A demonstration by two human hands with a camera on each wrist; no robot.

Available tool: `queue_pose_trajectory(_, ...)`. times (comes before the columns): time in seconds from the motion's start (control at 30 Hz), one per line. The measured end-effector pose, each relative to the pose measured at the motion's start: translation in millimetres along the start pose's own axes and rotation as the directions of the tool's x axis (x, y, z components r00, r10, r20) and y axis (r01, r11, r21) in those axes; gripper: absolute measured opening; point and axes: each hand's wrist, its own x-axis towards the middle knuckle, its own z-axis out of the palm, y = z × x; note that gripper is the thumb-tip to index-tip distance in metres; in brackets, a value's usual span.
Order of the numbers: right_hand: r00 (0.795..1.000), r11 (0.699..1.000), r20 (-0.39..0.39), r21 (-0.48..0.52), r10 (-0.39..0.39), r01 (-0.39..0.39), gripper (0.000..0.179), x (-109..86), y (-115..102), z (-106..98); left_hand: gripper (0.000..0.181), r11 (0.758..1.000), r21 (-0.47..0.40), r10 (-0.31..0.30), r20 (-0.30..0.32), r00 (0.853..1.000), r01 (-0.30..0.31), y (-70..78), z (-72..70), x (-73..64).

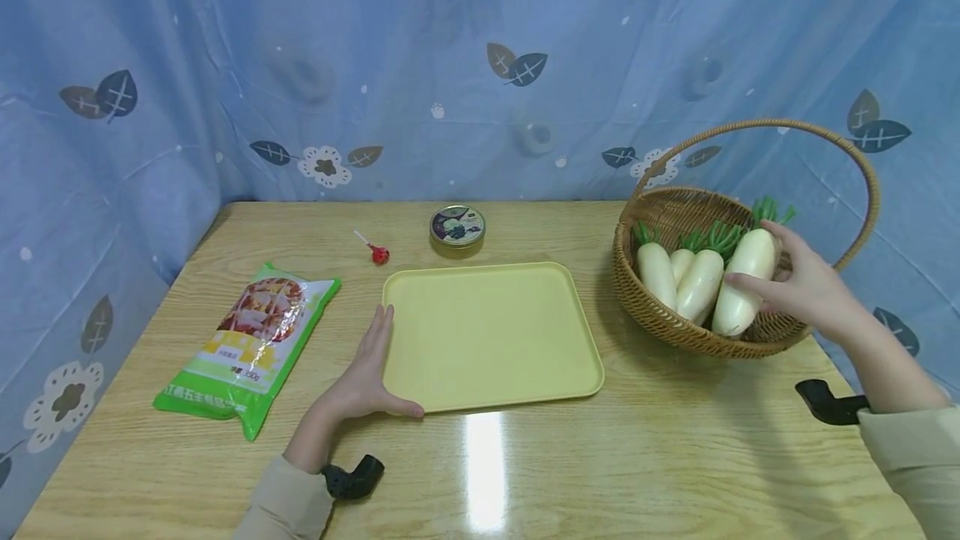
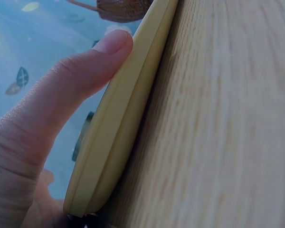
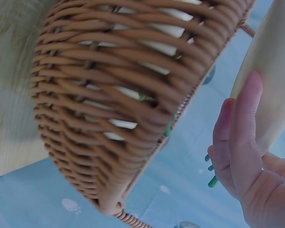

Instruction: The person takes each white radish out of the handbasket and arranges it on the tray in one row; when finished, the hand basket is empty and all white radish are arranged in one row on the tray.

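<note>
My right hand (image 1: 810, 286) grips a white radish (image 1: 738, 307) with green leaf stubs, its fingers and thumb round the sides. In the right wrist view that radish (image 3: 275, 71) is above the rim of the wicker basket (image 3: 128, 85). Several more white radishes (image 1: 657, 273) lie inside the basket. The pale yellow tray (image 1: 491, 340) lies flat on the table, with my left hand (image 1: 363, 377) at its front left corner. Straight left fingers lie along the tray's left side, and the thumb (image 2: 111, 45) touches the front rim.
On the left lies a green bag of food (image 1: 247, 344) with a pizza picture. Behind the tray are a round tin (image 1: 457, 230) and a red lollipop (image 1: 380, 255). The basket's tall handle (image 1: 780, 122) arches over the radishes. A blue curtain (image 1: 450, 132) hangs behind the wooden table (image 1: 600, 465).
</note>
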Motion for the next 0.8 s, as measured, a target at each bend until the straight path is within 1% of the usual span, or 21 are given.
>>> queue_pose_trajectory(0.27,0.999,0.999,-0.016,0.006,-0.034,0.034,0.092,-1.4,-14.2,2.3,0.143,1.000,0.010,-0.002,0.003,1.000,0.002,-1.2,-1.1,-0.3)
queue_pose_trajectory(0.47,0.999,0.998,0.003,0.028,-0.052,0.052,0.092,-1.8,-26.1,6.2,0.143,1.000,0.005,0.004,0.001,1.000,-0.004,-1.4,-1.3,-0.4)
queue_pose_trajectory(0.7,0.998,0.999,0.019,-0.007,-0.053,0.053,0.091,-3.0,-37.4,11.5,0.141,1.000,-0.009,0.020,-0.003,1.000,-0.020,-0.8,-0.2,-0.1)
queue_pose_trajectory(0.8,0.998,0.998,0.037,0.000,-0.058,0.058,0.091,-2.6,-42.7,14.1,0.141,1.000,-0.007,0.024,-0.003,1.000,-0.024,-1.2,0.1,0.0)
